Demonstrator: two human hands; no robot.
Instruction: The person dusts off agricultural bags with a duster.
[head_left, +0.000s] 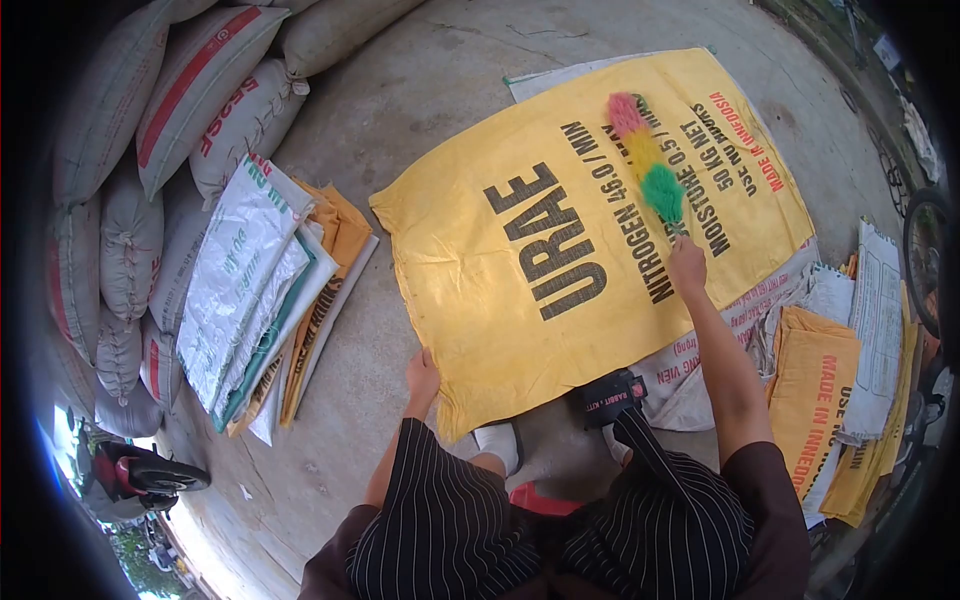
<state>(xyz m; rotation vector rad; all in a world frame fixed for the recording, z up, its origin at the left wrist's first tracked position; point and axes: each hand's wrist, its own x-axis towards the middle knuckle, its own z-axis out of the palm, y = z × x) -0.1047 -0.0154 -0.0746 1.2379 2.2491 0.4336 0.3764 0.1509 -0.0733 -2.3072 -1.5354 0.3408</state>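
A large yellow woven sack [460, 230], printed with black and red lettering, lies spread flat in front of me. My right hand [687, 265] grips the lower end of a fluffy duster [645, 150] in pink, yellow and green. The duster's fluffy head lies over the sack's printed right half; its grip is mostly hidden in my fist. At the sack's near left edge, my left hand [423, 375] is closed on the border of the yellow sack. White sacks [690, 375] with pink print show beneath the yellow one on its near right side.
Folded sacks [245, 290] are piled on the concrete floor [400, 110] to the left, with more folded sacks [815, 370] at the right. Filled sacks [125, 110] are stacked at the far left. A motorbike wheel [155, 470] shows lower left, and a bicycle wheel [918, 255] at the right edge.
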